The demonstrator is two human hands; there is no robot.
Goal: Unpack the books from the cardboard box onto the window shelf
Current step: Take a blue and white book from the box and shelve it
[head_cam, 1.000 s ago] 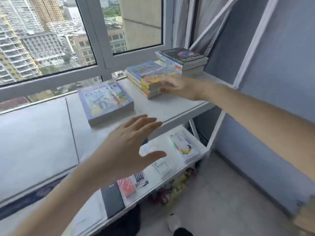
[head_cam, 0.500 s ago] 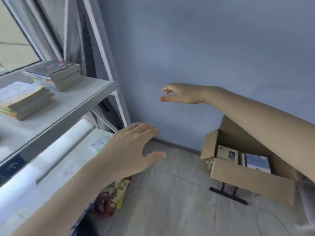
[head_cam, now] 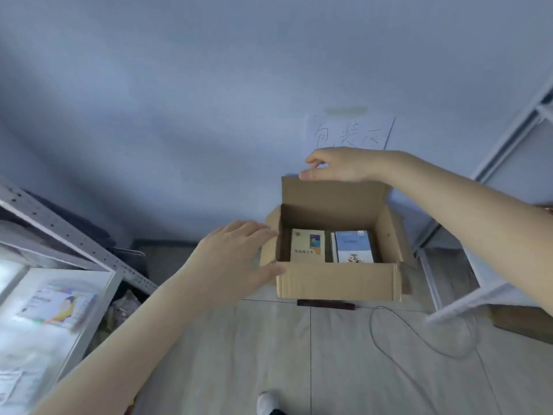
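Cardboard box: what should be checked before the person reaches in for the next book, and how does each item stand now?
1. Cardboard box open at the top: ok, the flaps are up and the inside shows.
2. Books to take: ok, a beige book and a blue book lie flat side by side.
3. Left hand free: ok, fingers straight, holding nothing, by the box's left side.
4. Right hand free: ok, loosely curled and empty, at the back flap's top edge.
5. More books under those two: cannot tell.
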